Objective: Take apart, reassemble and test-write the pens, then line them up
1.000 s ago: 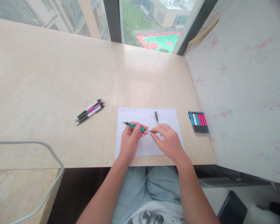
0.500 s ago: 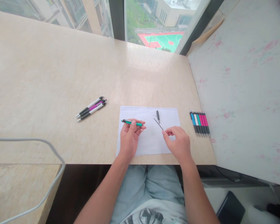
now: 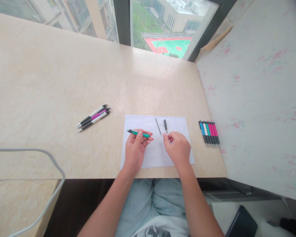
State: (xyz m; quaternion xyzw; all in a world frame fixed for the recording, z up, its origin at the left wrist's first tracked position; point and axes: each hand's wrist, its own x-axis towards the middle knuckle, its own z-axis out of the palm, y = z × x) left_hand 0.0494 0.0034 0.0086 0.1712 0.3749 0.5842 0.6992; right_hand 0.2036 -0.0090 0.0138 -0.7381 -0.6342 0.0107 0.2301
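My left hand is closed around the green barrel of a ballpoint pen, held nearly level over a white sheet of paper. The pen's black clip end points left. On the paper lies a thin dark pen refill, slanting down toward my right hand. A small gap shows between that refill and my right fingertips, which are pinched together; what is in them, if anything, is too small to make out. Just above the right fingers rests a black pen grip section with its tip toward me.
Three pens, white and purple with black grips, lie to the left on the table. A row of several coloured pens lies near the right wall. A grey cable curves over the left front edge.
My right hand has moved left with the refill and let it go on the paper, left of the grip section. My left hand keeps hold of the green pen. The view has shifted slightly.
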